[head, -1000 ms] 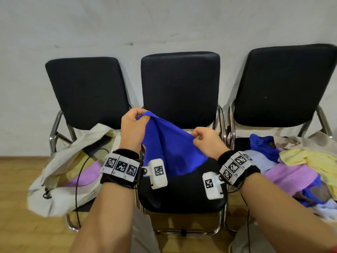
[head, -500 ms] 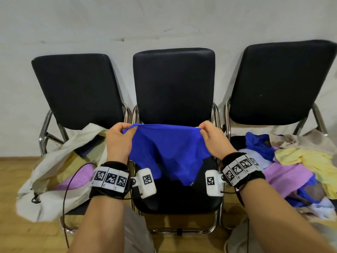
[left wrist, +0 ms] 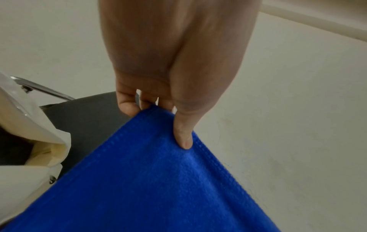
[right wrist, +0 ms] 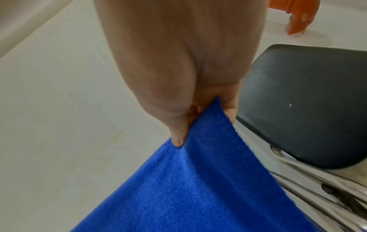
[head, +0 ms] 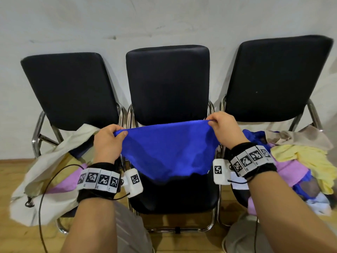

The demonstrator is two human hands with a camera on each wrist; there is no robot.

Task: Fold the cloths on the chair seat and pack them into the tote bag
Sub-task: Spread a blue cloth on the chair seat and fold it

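On the left chair we see the cream tote bag (head: 45,172) slumped open with yellow and pink cloth inside, and just beside it our left hand (head: 107,141) pinches one top corner of the blue cloth (head: 169,152) between thumb and curled fingers (left wrist: 127,105). The cloth hangs spread above the seat of the middle chair (head: 169,84), its top edge stretched across to our right hand (head: 226,128), which pinches the other corner the same way. Farther right, the pile of cloths (head: 300,161) lies heaped on the right chair's seat.

The tote bag (head: 36,179) lies on the left chair (head: 69,92) (cloths (head: 300,161) heaped on the right one).
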